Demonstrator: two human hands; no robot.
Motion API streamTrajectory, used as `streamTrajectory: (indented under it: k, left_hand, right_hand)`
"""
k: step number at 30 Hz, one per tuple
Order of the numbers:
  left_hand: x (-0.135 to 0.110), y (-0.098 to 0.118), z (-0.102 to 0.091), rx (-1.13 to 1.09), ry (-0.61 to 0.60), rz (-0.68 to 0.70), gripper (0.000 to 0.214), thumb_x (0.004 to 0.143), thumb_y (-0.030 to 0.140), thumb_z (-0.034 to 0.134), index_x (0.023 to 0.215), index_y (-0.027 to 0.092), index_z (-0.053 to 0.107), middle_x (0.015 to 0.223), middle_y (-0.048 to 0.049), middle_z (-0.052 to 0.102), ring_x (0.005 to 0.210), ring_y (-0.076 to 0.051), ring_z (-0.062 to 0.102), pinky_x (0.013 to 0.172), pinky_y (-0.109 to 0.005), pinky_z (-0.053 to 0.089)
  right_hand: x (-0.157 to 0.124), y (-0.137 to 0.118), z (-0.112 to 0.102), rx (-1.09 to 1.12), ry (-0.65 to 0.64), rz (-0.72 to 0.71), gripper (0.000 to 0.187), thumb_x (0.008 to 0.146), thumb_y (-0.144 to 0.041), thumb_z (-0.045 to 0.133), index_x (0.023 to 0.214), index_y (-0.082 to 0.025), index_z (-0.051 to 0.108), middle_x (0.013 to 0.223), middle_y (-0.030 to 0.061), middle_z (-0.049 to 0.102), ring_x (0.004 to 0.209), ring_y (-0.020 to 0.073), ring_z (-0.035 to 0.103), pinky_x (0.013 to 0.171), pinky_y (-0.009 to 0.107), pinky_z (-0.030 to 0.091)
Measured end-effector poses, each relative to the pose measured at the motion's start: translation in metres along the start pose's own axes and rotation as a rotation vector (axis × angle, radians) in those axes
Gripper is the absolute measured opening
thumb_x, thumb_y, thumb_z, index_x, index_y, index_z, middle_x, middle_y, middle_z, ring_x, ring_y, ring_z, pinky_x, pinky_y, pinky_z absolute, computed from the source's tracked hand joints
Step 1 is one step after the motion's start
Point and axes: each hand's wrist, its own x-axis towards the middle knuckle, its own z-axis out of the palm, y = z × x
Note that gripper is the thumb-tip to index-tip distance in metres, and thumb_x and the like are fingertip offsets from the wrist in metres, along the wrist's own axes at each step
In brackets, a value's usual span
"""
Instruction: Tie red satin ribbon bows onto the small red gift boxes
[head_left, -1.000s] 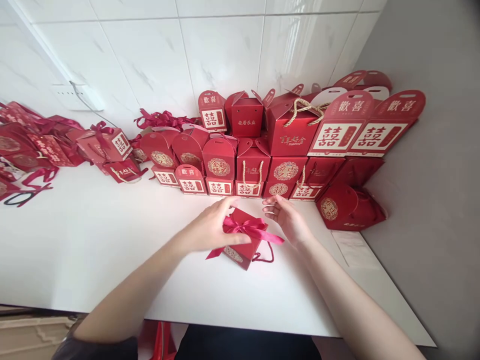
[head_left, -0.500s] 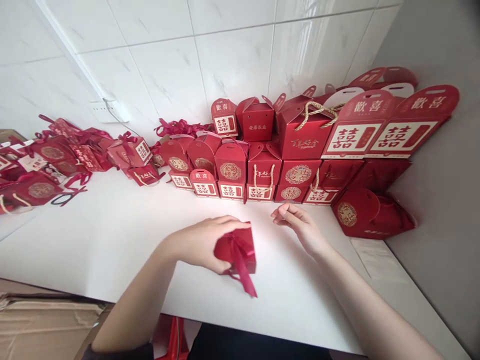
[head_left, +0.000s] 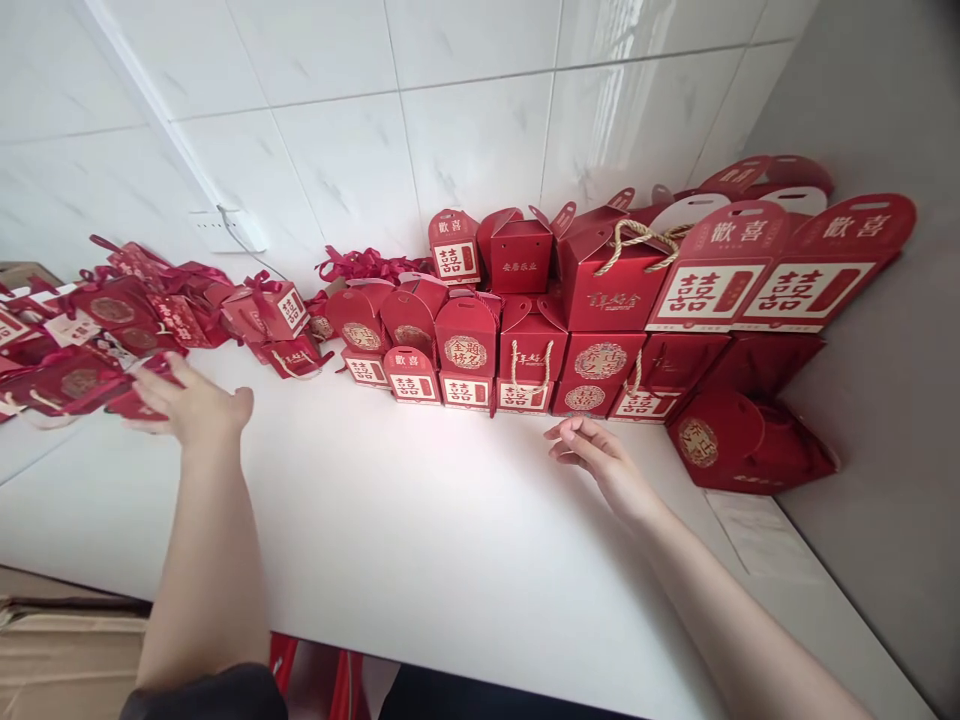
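Note:
At the left of the table, my left hand [head_left: 199, 402] is over the near edge of the red box pile. Its fingers are spread and the thumb sticks out, away from them. A red gift box [head_left: 129, 404] lies under and beside the fingertips, partly hidden by the hand. My right hand [head_left: 600, 460] hovers over the white table, loosely curled, with nothing visible in it. Just behind it stands the front row of stacked red gift boxes [head_left: 523, 340], some with rope handles and gold or white labels.
More ribbon-tied boxes [head_left: 289, 310] lie left of centre, with loose dark-red ribbons [head_left: 367, 264] by the tiled wall [head_left: 480, 130]. A tilted red box [head_left: 750, 440] rests against the grey side panel [head_left: 877, 450]. Brown cardboard [head_left: 67, 660] is below the white table [head_left: 420, 530] at lower left.
My left hand has carried the ribbon-tied box from mid-table to the pile at the left, and its grip has opened. My right hand has barely moved.

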Motion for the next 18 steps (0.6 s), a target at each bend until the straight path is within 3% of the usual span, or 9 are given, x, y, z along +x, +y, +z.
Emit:
streamTrajectory:
  k: [2,4,7,11,14,17,18]
  left_hand:
    - [0.008,0.008,0.015,-0.082,0.165,0.023,0.056,0.086,0.063,0.043,0.096,0.011,0.06,0.127,-0.014,0.058,0.14,-0.045,0.021,0.089,-0.062,0.027]
    - [0.015,0.024,0.029,-0.15,0.217,0.08,0.064,0.076,0.065,0.057,0.109,0.011,0.059,0.146,-0.0147,0.042,0.142,-0.051,0.006,0.097,-0.067,0.017]
    - [0.017,0.065,0.039,-0.134,0.184,0.19,0.066,0.077,0.052,0.066,0.131,0.018,0.05,0.157,-0.0159,0.024,0.143,-0.047,0.017,0.11,-0.066,0.011]
    - [0.012,0.129,0.032,-0.166,0.343,0.447,0.054,0.087,0.041,0.055,0.135,0.018,0.048,0.148,-0.016,0.037,0.141,-0.031,0.032,0.118,-0.046,0.027]
    - [0.003,0.167,0.026,-0.247,0.415,0.53,0.043,0.089,0.038,0.052,0.129,0.021,0.053,0.14,-0.0106,0.048,0.135,-0.024,0.042,0.118,-0.037,0.032]
    - [-0.007,0.188,0.029,-0.269,0.342,0.61,0.043,0.089,0.037,0.053,0.129,0.023,0.056,0.142,-0.0073,0.05,0.132,-0.026,0.047,0.115,-0.04,0.035]
    - [-0.011,0.192,0.032,-0.244,0.273,0.642,0.045,0.088,0.037,0.054,0.131,0.024,0.055,0.145,-0.006,0.047,0.132,-0.027,0.046,0.114,-0.041,0.036]
  right_hand:
    - [0.001,0.0,0.0,-0.012,0.0,-0.009,0.024,0.089,-0.046,0.061,0.089,-0.022,0.057,0.103,0.0036,0.063,0.084,0.015,0.06,0.085,0.032,0.046]
    - [0.003,0.0,-0.001,-0.029,0.002,-0.021,0.024,0.088,-0.045,0.061,0.087,-0.021,0.057,0.1,0.004,0.064,0.082,0.0151,0.06,0.083,0.032,0.047]
    - [0.005,0.001,0.0,-0.056,0.014,-0.04,0.021,0.089,-0.042,0.058,0.086,-0.021,0.056,0.096,0.0046,0.064,0.078,0.0154,0.062,0.082,0.034,0.05]
    - [0.007,0.005,0.005,-0.121,0.062,-0.081,0.017,0.089,-0.028,0.042,0.096,-0.02,0.055,0.104,0.0088,0.065,0.077,0.0187,0.068,0.078,0.041,0.054]
    - [0.005,-0.003,0.005,-0.215,0.137,-0.178,0.018,0.077,-0.016,0.042,0.09,-0.021,0.054,0.119,0.0099,0.061,0.108,0.024,0.062,0.093,0.045,0.049]
    - [-0.003,-0.032,-0.014,-0.416,0.259,-0.315,0.026,0.071,-0.01,0.048,0.093,-0.022,0.057,0.127,0.0083,0.057,0.126,0.0252,0.049,0.11,0.046,0.033]
    - [-0.006,-0.045,-0.026,-0.662,0.331,-0.411,0.025,0.075,-0.012,0.049,0.095,-0.022,0.058,0.128,0.0093,0.057,0.125,0.0262,0.049,0.108,0.046,0.034]
